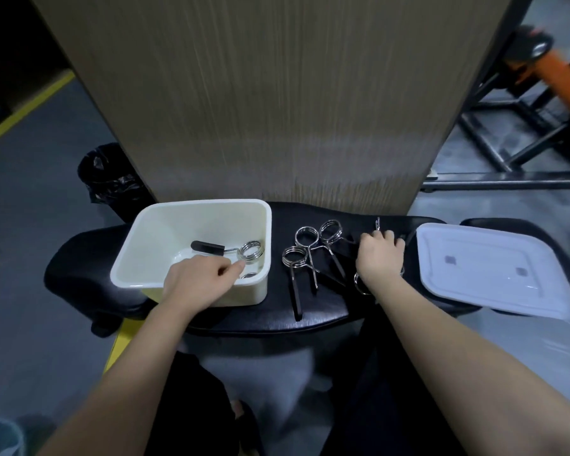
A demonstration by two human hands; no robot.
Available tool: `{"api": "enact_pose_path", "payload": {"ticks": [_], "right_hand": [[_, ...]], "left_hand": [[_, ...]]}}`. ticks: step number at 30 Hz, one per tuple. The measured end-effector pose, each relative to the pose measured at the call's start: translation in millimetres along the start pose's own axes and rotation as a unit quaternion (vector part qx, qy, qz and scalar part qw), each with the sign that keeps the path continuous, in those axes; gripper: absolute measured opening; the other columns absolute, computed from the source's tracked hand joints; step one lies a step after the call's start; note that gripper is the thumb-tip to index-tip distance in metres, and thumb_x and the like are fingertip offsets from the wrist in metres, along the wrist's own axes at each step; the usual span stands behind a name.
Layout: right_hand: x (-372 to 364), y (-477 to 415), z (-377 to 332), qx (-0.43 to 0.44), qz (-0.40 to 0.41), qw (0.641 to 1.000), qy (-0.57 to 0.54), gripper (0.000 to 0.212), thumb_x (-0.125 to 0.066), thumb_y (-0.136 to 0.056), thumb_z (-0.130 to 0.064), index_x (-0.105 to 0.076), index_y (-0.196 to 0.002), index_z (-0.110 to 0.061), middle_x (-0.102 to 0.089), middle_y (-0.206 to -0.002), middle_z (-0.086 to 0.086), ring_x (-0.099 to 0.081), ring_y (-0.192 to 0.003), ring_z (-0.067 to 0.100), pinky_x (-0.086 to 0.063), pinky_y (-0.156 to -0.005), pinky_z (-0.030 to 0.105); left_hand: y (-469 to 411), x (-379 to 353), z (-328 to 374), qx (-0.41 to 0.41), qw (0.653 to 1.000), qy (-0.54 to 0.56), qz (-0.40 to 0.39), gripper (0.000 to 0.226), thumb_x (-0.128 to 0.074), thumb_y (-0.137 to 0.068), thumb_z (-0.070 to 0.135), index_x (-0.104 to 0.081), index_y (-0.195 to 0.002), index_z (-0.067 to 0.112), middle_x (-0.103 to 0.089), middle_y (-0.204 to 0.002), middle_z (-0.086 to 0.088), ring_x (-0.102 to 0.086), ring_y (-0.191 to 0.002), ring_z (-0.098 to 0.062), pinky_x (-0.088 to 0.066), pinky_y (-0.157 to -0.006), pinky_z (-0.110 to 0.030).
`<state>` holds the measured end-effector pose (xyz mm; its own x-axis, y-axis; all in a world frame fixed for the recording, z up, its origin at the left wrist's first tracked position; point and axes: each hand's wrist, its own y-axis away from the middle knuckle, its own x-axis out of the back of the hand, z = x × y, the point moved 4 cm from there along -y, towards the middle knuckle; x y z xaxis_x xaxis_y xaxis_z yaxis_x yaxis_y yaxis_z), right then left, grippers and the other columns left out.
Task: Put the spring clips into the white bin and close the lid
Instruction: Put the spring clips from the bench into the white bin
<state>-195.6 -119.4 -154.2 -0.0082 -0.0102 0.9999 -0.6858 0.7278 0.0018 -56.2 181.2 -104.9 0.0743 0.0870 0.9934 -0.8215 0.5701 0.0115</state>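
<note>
Black padded worktop (267,311) across the middle, wood-grain panel (270,93) standing behind it at 12 o'clock, grey floor (30,199) with yellow lines at 9 o'clock, black bin bag (109,179) beside the panel's left edge.

White bin (145,245) open on the left half of the worktop, lid off. Inside it one spring clip (250,250), coil toward 3 o'clock, black-tipped handle running toward 9 o'clock, long axis roughly level across the bin floor. Part of a second coil (249,275) just visible below it, mostly hidden.

Left hand (199,281) reaching over the bin's near wall, fingers loosely curled, forefinger tip touching or just beside the clip's coil; whether gripping or already let go, cannot tell.

Loose spring clips (305,255) lying in a cluster on the worktop between bin and right hand, coils toward 12 o'clock, handles running down toward 6 o'clock, some overlapping.

Right hand (380,258) palm down over further clips, fingers curled toward 12 o'clock, a wire end poking up past the fingertips and a coil (359,284) showing under the wrist; a firm grasp cannot be confirmed.

White lid (494,268) flat at 3 o'clock, well apart from the bin, overhanging the worktop's right end.
</note>
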Motion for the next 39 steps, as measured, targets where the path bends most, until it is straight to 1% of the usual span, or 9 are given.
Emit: {"api": "enact_pose_path", "payload": {"ticks": [3,8,11,14,18,27,31,35,39], "right_hand": [[-2.8,-1.8,4.3,0.051,0.030,0.998,0.005,0.030,-0.051,-0.085,-0.004,-0.069,-0.107,-0.014,-0.065,-0.110,0.007,-0.053,-0.108,0.032,-0.036,-0.090,0.041],[10.9,3.4,4.7,0.077,0.098,0.992,-0.024,0.024,-0.063,-0.073,0.001,-0.074,-0.092,-0.010,-0.067,-0.088,0.009,-0.057,-0.086,0.034,-0.040,-0.074,0.039],[24.9,6.6,18.5,0.068,0.149,0.985,-0.062,0.031,-0.068,-0.068,0.004,-0.074,-0.097,-0.008,-0.068,-0.089,0.011,-0.057,-0.082,0.036,-0.043,-0.067,0.039],[43.6,7.7,34.4,0.033,0.190,0.964,-0.183,0.024,-0.061,-0.083,-0.003,-0.075,-0.100,-0.012,-0.067,-0.087,0.008,-0.057,-0.079,0.035,-0.035,-0.058,0.032],[64.9,20.9,20.0,0.024,0.206,0.934,-0.290,0.018,-0.063,-0.092,-0.017,-0.076,-0.105,-0.017,-0.067,-0.089,0.006,-0.063,-0.081,0.033,-0.045,-0.062,0.035],[71.1,42.1,-30.0,0.055,0.195,0.926,-0.319,0.021,-0.064,-0.094,-0.019,-0.075,-0.112,-0.014,-0.068,-0.094,0.004,-0.064,-0.086,0.029,-0.034,-0.064,0.029],[79.9,48.9,-39.5,0.077,0.217,0.900,-0.370,0.021,-0.067,-0.093,-0.022,-0.076,-0.111,-0.015,-0.068,-0.090,-0.002,-0.065,-0.085,0.021,-0.041,-0.070,0.026],[95.2,62.4,-54.4,0.123,0.246,0.867,-0.416,0.019,-0.068,-0.092,-0.018,-0.076,-0.110,-0.018,-0.071,-0.097,-0.009,-0.065,-0.090,0.014,-0.052,-0.082,0.030],[101.7,66.7,-53.5,0.136,0.265,0.830,-0.472,0.021,-0.071,-0.091,-0.012,-0.076,-0.110,-0.019,-0.072,-0.102,-0.013,-0.066,-0.096,0.008,-0.049,-0.089,0.022]], "left_hand": [[2.4,0.7,2.2,0.003,1.000,-0.001,0.012,0.067,-0.025,-0.092,0.070,-0.055,-0.070,0.015,-0.062,-0.062,0.003,-0.060,-0.071,-0.022,-0.046,-0.066,-0.033],[2.0,0.7,2.9,0.018,1.000,-0.023,-0.004,0.065,-0.022,-0.091,0.067,-0.067,-0.083,0.021,-0.065,-0.067,0.005,-0.060,-0.074,-0.020,-0.047,-0.069,-0.032],[4.2,1.2,3.2,0.017,1.000,-0.020,0.001,0.063,-0.024,-0.092,0.065,-0.065,-0.080,0.018,-0.065,-0.066,0.004,-0.060,-0.073,-0.019,-0.046,-0.068,-0.032],[7.0,4.7,4.8,0.019,1.000,-0.005,0.013,0.061,-0.028,-0.093,0.063,-0.060,-0.076,0.015,-0.064,-0.064,0.003,-0.059,-0.071,-0.020,-0.044,-0.065,-0.032],[8.5,10.8,6.3,0.018,0.998,0.050,0.022,0.054,-0.038,-0.092,0.060,-0.053,-0.072,0.012,-0.060,-0.061,0.002,-0.058,-0.069,-0.021,-0.038,-0.058,-0.031],[18.2,15.3,3.3,0.010,0.989,0.142,0.041,0.053,-0.043,-0.092,0.065,-0.058,-0.067,0.021,-0.065,-0.064,0.008,-0.061,-0.070,-0.011,-0.047,-0.063,-0.030],[18.2,33.4,24.9,0.022,0.927,0.371,0.038,0.037,-0.048,-0.100,0.048,-0.072,-0.082,0.027,-0.073,-0.078,0.012,-0.067,-0.072,-0.005,-0.053,-0.069,-0.029],[10.8,50.8,67.7,0.043,0.818,0.571,-0.059,0.033,-0.045,-0.104,0.037,-0.069,-0.113,0.017,-0.071,-0.098,-0.012,-0.066,-0.080,-0.016,-0.054,-0.068,-0.033],[12.0,50.5,77.4,0.058,0.739,0.663,-0.108,0.029,-0.049,-0.105,0.018,-0.064,-0.123,0.002,-0.064,-0.087,-0.008,-0.058,-0.072,-0.014,-0.055,-0.066,-0.029]]}}
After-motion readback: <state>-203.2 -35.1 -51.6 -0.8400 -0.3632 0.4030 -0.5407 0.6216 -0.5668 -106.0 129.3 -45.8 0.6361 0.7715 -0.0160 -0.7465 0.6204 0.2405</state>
